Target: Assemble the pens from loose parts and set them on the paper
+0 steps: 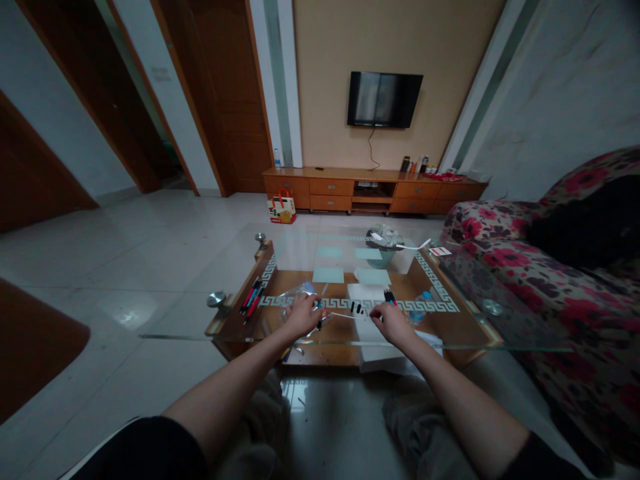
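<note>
Sitting at a low glass surface (450,337), a person is reaching both bare arms forward over it; the left hand (301,315) is resting near a clear plastic bag (295,293) with its grip curled around small dark items, though what exactly it is pinching cannot be told; the right hand (393,321) is lying on a white sheet of paper (363,297), its grip closed on a few pens (389,297) whose tips are sticking up past the knuckles; a bundle of red and black pens (251,299) is lying well to the left of the left hand; a bowl (383,250) is standing farther back; a flowered sofa (550,280) is flanking the right side.
</note>
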### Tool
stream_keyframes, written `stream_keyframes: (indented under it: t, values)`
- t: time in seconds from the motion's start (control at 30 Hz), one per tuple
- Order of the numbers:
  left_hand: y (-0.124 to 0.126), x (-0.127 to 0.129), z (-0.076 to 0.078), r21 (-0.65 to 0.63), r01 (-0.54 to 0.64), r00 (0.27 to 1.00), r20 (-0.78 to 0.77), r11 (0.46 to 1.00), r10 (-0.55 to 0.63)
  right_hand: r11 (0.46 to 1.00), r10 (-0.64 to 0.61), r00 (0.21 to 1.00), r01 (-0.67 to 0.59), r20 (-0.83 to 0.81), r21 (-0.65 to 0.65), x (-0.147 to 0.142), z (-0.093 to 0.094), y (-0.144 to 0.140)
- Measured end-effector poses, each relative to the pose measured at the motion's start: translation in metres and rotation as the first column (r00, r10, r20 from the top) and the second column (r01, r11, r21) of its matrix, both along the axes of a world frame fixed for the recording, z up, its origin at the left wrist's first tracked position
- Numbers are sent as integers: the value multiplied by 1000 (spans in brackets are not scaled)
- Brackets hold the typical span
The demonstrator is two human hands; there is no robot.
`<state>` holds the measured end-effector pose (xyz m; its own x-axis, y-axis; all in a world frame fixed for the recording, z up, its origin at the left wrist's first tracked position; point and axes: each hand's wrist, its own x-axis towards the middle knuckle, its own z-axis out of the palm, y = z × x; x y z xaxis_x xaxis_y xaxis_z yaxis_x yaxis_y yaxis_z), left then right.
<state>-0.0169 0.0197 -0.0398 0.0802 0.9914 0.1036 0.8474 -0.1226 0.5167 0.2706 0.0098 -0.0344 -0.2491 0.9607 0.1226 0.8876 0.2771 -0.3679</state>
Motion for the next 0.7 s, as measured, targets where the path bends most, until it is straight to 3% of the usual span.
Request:
stream_keyframes:
  t: [0.2, 0.33, 0.4, 0.53, 0.6, 0.7]
  values:
    - [0, -1, 4, -4, 59, 993, 100, 998, -59, 1000, 6, 1000, -6, 10, 20, 0, -1, -1]
    - [2, 2, 4, -29, 74, 959, 277, 997, -63, 999, -16, 999, 17, -34, 34, -2, 2, -3]
    - [0, 8, 5, -45, 79, 898, 436, 996, -52, 997, -38, 997, 43, -71, 67, -3, 5, -3]
    - [-12, 28, 13, -52, 100, 670, 742, 994, -28, 985, -81, 985, 103, -153, 140, -3, 11, -3]
    - [-23, 39, 20, -61, 151, 590, 806, 987, -41, 982, -88, 976, 118, -200, 147, -3, 14, -3]
    - [-40, 50, 33, -134, 274, 531, 847, 952, -34, 976, -94, 956, 143, -277, 163, -5, 19, -5]
